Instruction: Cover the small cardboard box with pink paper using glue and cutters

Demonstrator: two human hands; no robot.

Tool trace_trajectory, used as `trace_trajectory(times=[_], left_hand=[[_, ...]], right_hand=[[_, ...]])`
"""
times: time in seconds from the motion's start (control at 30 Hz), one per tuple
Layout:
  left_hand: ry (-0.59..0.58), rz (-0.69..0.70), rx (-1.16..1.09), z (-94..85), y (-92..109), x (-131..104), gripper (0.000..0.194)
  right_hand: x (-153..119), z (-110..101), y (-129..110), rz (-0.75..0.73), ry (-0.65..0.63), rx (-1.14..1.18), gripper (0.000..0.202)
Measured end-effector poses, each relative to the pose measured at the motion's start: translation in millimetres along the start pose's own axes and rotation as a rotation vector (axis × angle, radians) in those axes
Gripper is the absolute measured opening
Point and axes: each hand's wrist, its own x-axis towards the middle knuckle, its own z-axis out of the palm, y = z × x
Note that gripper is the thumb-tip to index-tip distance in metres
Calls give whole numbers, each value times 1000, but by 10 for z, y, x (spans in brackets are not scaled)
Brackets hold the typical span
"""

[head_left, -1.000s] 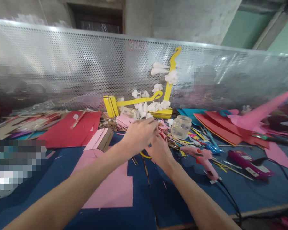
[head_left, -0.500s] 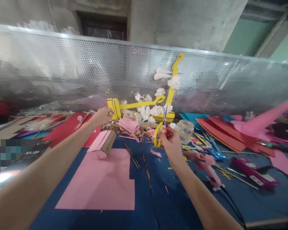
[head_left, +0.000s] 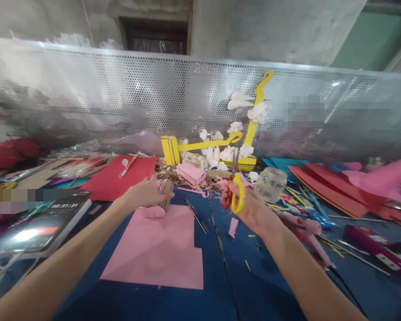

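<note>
My left hand is closed over a small box of pink paper and brown cardboard, its fingers across the top and far side. That box rests on the upper part of a pink paper sheet, which has a notch in its right edge. In my right hand is a pair of scissors with one yellow and one red handle loop, blades pointing up and away from me. A slim metal tool, perhaps tweezers or a pen, lies between my hands.
A yellow paper piece with white tufts stands at the back, beside another yellow box. At right are a clear jar, a pink glue gun and a purple device. A phone lies at left.
My left hand has come down from beside the yellow box onto the pink and cardboard box. The scissors have turned in my right hand. The view has swung slightly left.
</note>
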Motion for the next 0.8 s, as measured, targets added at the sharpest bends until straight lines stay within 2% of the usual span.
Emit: trace_trajectory(times=[0.1, 0.27, 0.43, 0.53, 0.63, 0.67, 0.7, 0.73, 0.8], left_hand=[[-16, 4, -78, -4, 18, -33, 75], [-11, 43, -276, -52, 12, -101, 68], [10, 99, -282, -8, 19, -244, 74], [100, 139, -224, -37, 185, -338, 66], [214, 331, -254, -104, 488, -430, 38], [179, 373, -326, -113, 602, -456, 31], [49, 409, -411, -107, 717, -477, 31], [-79, 415, -503, -83, 827, -490, 36], [-164, 369, -664, 21, 1026, -489, 51]], right_hand=[[46, 24, -90, 81, -89, 146, 39], [148, -15, -208, 197, -230, 647, 23], [199, 73, -99, 163, -275, 768, 13], [189, 144, -9, 133, -270, 767, 11], [168, 183, 22, 105, -256, 745, 16], [162, 192, 22, 89, -254, 734, 18], [155, 201, 20, 73, -251, 721, 20], [149, 211, 18, 62, -246, 706, 22], [134, 239, 14, 61, -230, 676, 29]])
